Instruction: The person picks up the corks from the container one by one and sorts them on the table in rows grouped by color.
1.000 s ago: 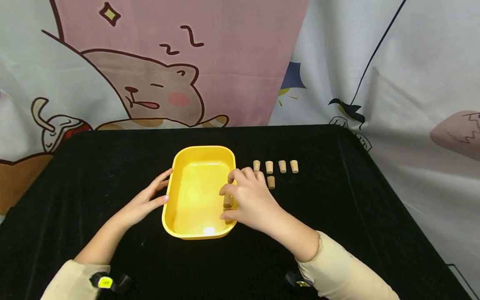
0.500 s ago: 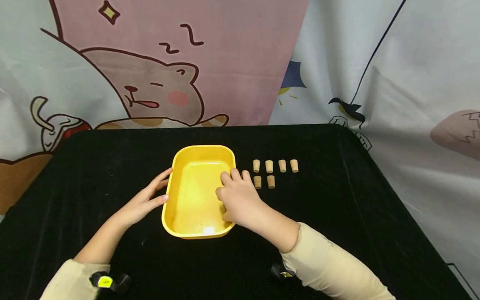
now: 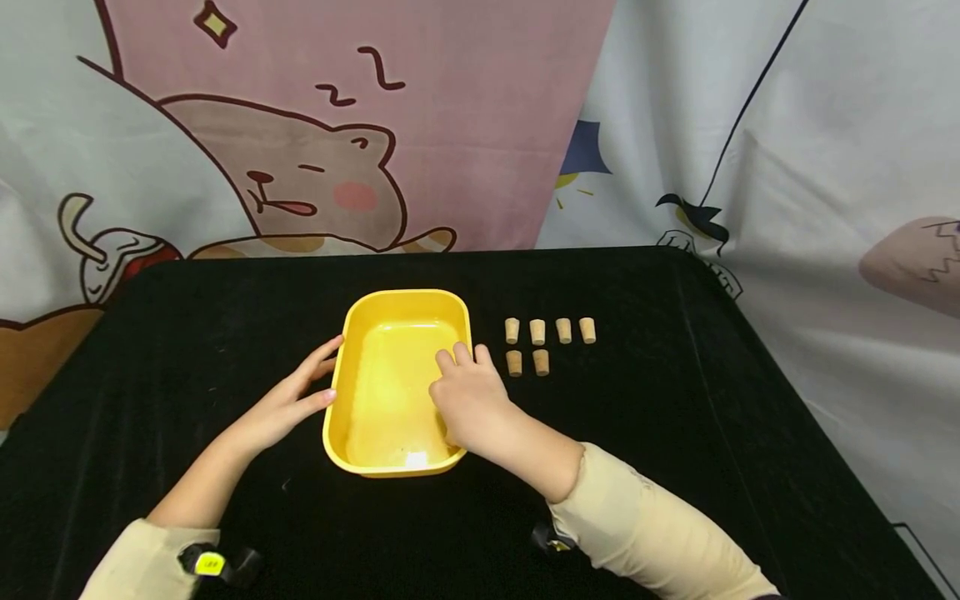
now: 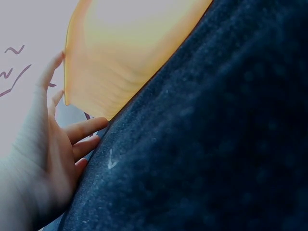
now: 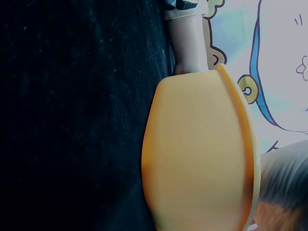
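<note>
A yellow plastic tray [image 3: 390, 392] stands on the black-covered table. My left hand [image 3: 288, 408] rests against its left side, fingers and thumb spread and touching the wall; the left wrist view shows the same hand [image 4: 60, 139] at the tray's outside. My right hand [image 3: 472, 404] reaches over the right rim, with bent fingers pointing down inside. Its fingertips are hidden, as are the corks seen there earlier. In the right wrist view the tray wall [image 5: 202, 149] covers most of that hand. Right of the tray, several corks stand in two rows, among them a front-row cork [image 3: 541, 362].
A black cloth [image 3: 675, 467] covers the table around the tray. Behind the table's far edge hangs a printed curtain [image 3: 480, 125] with a cartoon bear. Each sleeve carries a small wrist camera, such as the left camera [image 3: 217, 564].
My right hand has moved left and down into the tray, over the corks that showed between its thumb and fingers. The front-row corks outside are uncovered now. My left hand stays put.
</note>
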Action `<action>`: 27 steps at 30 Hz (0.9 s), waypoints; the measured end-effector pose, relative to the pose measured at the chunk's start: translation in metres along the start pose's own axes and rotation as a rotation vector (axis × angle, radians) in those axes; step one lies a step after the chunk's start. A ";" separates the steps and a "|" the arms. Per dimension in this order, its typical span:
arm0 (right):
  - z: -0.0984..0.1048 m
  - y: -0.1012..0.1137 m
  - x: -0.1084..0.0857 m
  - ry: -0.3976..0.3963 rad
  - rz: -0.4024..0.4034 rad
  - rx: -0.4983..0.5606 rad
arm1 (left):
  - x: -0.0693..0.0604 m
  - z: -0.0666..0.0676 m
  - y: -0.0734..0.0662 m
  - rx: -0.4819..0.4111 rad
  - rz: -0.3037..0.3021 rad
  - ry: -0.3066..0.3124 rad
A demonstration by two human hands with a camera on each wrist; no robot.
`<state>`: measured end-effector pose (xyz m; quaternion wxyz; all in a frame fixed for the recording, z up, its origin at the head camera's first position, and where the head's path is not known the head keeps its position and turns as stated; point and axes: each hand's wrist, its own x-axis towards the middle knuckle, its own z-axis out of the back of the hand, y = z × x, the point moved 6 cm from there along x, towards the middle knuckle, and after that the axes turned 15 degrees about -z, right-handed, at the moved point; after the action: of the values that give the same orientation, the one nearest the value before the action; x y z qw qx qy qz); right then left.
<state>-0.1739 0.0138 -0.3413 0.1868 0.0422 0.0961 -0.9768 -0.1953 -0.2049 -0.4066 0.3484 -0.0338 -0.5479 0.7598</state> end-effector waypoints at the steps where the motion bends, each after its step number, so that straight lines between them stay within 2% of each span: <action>1: 0.000 0.000 0.000 -0.002 -0.002 -0.004 | 0.000 0.000 0.000 -0.001 0.000 0.000; 10: 0.000 0.000 -0.002 -0.013 -0.007 0.003 | 0.000 0.000 0.002 0.002 0.005 -0.002; 22: -0.004 0.001 0.001 0.044 -0.026 -0.031 | 0.000 -0.001 0.001 0.036 0.031 -0.009; 27: -0.002 0.001 0.000 0.020 -0.012 0.001 | 0.000 -0.001 0.000 0.021 0.021 -0.007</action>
<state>-0.1738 0.0135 -0.3437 0.1799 0.0515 0.0977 -0.9775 -0.1954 -0.2043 -0.4071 0.3388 -0.0332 -0.5405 0.7694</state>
